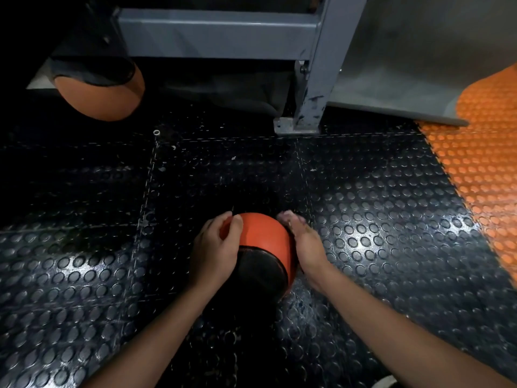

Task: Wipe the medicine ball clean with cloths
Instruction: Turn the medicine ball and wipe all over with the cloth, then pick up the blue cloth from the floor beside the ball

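Medicine ball, orange and black rubber, sits on the black studded rubber floor between your two hands. Your left hand cups its left side, fingers curled over the top; your right hand presses flat against its right side, fingers straight. One second orange-and-black ball lies far left, beside one grey steel frame.

The medicine ball sits on the black studded floor mat right in front of me, low in the middle of my view. It is round, with an orange-red panel on its far upper side and a black panel facing me, the two meeting along a curved seam. No cloth shows anywhere on it.
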